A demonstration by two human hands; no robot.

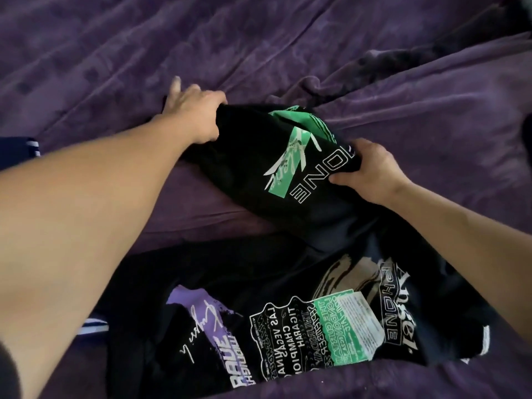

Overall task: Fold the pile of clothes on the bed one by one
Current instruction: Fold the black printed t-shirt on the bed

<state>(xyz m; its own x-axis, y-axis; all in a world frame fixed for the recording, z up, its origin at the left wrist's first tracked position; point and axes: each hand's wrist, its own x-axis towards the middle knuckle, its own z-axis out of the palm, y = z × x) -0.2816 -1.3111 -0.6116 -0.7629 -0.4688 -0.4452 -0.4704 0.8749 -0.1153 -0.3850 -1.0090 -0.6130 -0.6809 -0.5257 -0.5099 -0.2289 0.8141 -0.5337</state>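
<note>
On bed, mid-frame: green-print tee (253,168) sits bunched on the purple-covered bed (259,38), held btwn both hands. Its near end runs down to the pile; touching or overlapping, cannot tell.
Left hand (191,113): grips the far-left edge of the tee, fingers curled into the cloth. One finger looks straight and points away, but it is blurred, so not certain.
Right hand (371,171): pinches the right edge beside the "ONE" lettering, thumb on top, other fingers tucked under.
Pile (288,326): black printed tees, overlapped, at the near side of the bed just below the held tee. Qty not readable.
Navy striped item (26,149): at left frame edge, partly hidden by the left forearm.
Weight (est.): light; one hand per edge is adequate.
Stiffness (est.): soft knit w/ no shape of its own. Sags btwn grip pts; needs a flat surface to fold.
Slip (est.): low. Plush cover likely drags on the cloth, so lift rather than slide.
Fragility (est.): none; print may crease, so keep it flat.
Grip pts (rec.): shoulder seams or hem corners, one per hand, spread to pull the cloth taut. Bunch grips as now give no straight edge.
Step (est.): tee separated from pile; fold not yet begun.
</note>
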